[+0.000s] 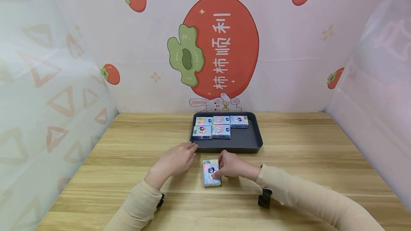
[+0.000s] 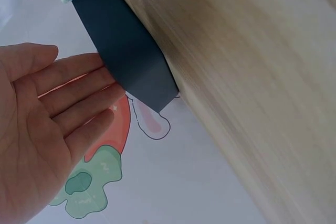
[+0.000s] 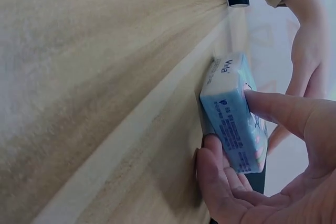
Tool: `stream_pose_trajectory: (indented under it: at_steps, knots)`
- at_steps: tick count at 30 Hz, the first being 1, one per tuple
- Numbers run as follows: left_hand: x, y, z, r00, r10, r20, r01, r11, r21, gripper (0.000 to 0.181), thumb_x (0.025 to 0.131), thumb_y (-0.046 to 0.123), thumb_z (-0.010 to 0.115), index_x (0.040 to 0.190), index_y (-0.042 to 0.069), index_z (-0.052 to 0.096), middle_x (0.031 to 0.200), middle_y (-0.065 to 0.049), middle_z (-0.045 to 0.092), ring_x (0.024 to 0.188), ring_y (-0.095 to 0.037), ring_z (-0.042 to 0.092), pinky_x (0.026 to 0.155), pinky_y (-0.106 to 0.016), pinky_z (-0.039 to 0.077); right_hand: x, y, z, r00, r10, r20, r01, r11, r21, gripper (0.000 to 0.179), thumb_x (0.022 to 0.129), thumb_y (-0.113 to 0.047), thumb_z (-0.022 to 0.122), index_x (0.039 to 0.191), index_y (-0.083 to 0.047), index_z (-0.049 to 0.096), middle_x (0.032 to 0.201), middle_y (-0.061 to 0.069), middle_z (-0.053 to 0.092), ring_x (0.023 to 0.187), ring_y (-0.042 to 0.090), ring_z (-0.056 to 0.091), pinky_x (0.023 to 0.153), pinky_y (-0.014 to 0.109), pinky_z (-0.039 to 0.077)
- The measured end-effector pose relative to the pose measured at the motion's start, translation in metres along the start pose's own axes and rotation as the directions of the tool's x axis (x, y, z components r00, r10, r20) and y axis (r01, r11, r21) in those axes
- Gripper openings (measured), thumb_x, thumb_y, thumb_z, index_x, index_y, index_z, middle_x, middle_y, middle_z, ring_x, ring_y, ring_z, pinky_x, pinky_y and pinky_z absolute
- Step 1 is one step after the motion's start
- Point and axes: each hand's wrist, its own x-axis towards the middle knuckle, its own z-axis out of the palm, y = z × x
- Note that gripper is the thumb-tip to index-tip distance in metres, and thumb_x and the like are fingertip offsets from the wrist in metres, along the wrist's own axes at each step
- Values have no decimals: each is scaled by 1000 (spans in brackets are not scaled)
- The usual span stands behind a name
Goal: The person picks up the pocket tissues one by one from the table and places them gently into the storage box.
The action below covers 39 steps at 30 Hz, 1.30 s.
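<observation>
A tissue pack [image 1: 210,179] in a blue and pink wrapper is in front of the tray, and my right hand [image 1: 234,165] grips it from the right. The right wrist view shows the thumb on the printed face of this pack [image 3: 233,119] and the curled fingers beneath, close to the tabletop. With straight fingers, my left hand [image 1: 176,159] touches the near left corner of the dark grey tray [image 1: 245,138]. In the left wrist view the fingertips of the left hand [image 2: 47,114] meet the outside of the tray wall [image 2: 123,40].
Several similar tissue packs [image 1: 221,132] lie in two rows toward the tray's left and back. Under everything is a wooden table [image 1: 144,131]. A white printed backdrop [image 1: 144,92] rises behind the table, with pale curtains on both sides.
</observation>
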Motion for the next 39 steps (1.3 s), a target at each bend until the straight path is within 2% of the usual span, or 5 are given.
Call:
stream_pose_trajectory:
  at_steps: [13,20,27,34,39]
  knots:
    - [-2,0,0,1000,9,-14,-9,1000,1,37,98,21,48,128,0,58,129,-16,59,120,-30,56,103,-42,46,-4,5,5,999,-14,-41,16,999,33,61,69,-27,85,114,-2,53,92,4,68,88,14,62,77,34,54]
    - [-2,-1,2,1000,13,-20,-13,1000,8,37,98,21,49,127,1,59,128,-14,59,120,-29,56,103,-41,47,-6,8,2,999,-11,-40,13,998,63,52,69,-26,85,108,-1,61,86,1,66,78,12,57,67,27,50]
    - [-1,-2,2,1000,12,-14,-12,1000,18,37,98,22,48,128,2,58,129,-14,59,120,-28,56,103,-40,47,-7,9,3,998,-45,-35,47,997,64,39,72,-24,83,99,-3,65,84,1,63,75,13,53,63,25,47]
    - [-2,-2,2,1000,19,-23,-18,1000,24,37,98,21,49,128,2,58,128,-14,60,119,-28,57,102,-40,47,-9,8,4,999,-32,-26,35,995,97,42,76,-22,80,106,-1,59,87,3,62,76,12,56,64,26,52]
    - [-2,-1,1,1000,13,-18,-12,1000,17,38,98,22,48,128,2,58,129,-14,59,120,-28,56,103,-40,47,-11,8,3,999,-30,-18,32,992,120,40,78,-22,78,104,-2,54,89,5,62,75,13,58,64,27,55]
